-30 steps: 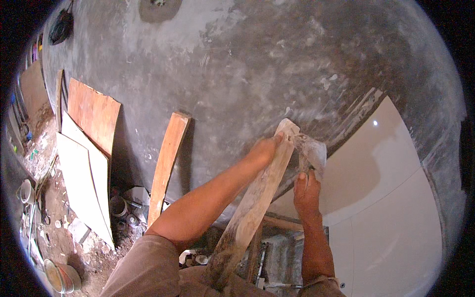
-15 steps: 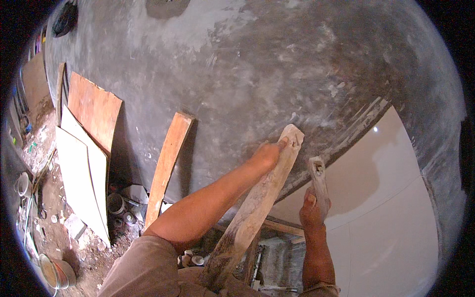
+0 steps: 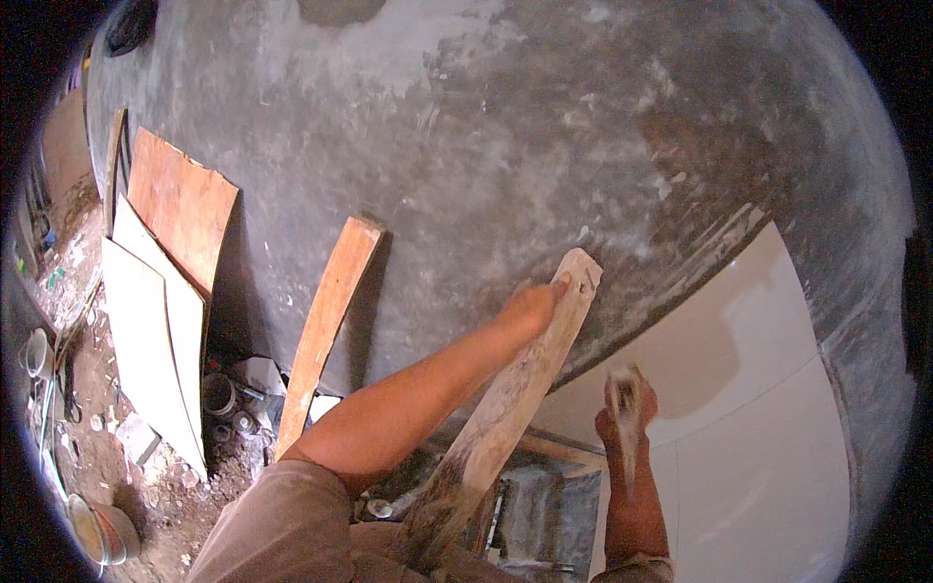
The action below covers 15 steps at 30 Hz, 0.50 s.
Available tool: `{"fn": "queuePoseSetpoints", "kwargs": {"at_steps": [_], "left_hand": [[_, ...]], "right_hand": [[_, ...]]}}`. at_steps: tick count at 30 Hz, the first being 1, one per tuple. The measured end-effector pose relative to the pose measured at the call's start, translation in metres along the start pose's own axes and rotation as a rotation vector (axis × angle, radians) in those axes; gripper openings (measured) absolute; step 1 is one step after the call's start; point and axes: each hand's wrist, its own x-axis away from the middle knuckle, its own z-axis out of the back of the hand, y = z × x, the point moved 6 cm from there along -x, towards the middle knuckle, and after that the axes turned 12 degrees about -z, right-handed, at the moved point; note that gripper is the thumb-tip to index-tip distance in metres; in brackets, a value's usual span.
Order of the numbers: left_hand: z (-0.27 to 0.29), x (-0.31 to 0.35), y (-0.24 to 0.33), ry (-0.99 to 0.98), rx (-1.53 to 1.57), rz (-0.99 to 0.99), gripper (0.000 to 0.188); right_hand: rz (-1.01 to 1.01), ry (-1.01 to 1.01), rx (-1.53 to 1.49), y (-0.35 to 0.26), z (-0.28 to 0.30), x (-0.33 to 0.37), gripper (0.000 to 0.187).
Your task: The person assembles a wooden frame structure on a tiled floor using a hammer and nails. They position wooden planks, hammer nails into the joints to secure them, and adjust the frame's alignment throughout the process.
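Observation:
A long weathered wooden plank (image 3: 505, 408) slants up from near my body toward the grey plastered wall (image 3: 466, 175). My left hand (image 3: 532, 309) is closed around its upper part, just below the chipped top end. To the right, my right hand (image 3: 627, 400) grips a short, narrow, pale tool (image 3: 629, 432), smeared by motion, so its kind is hard to make out. This hand is in front of the smooth white panel surface (image 3: 748, 389), apart from the plank.
An orange-brown board (image 3: 330, 311) leans against the wall left of my arm. Farther left stand a plywood sheet (image 3: 180, 194) and white panels (image 3: 151, 330). Buckets (image 3: 105, 530), a block (image 3: 137, 439) and rubble lie on the dirt floor.
My right hand has dropped lower and the pale tool has swung from pointing up to hanging downward. My left hand and the plank have hardly moved; the view has shifted slightly.

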Motion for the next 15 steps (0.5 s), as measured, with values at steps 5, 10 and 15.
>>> {"fn": "queuePoseSetpoints", "kwargs": {"at_steps": [5, 10, 15], "left_hand": [[-0.003, -0.003, -0.006, -0.028, -0.096, -0.005, 0.070], [-0.007, -0.013, -0.010, 0.062, -0.116, -0.113, 0.077], [0.004, 0.002, 0.008, -0.067, -0.012, -0.024, 0.077]], "right_hand": [[-0.122, -0.053, -0.021, -0.014, 0.003, -0.013, 0.039], [-0.235, -0.271, 0.250, 0.002, 0.002, 0.004, 0.030], [-0.127, -0.044, 0.046, -0.021, -0.001, -0.021, 0.027]]}}
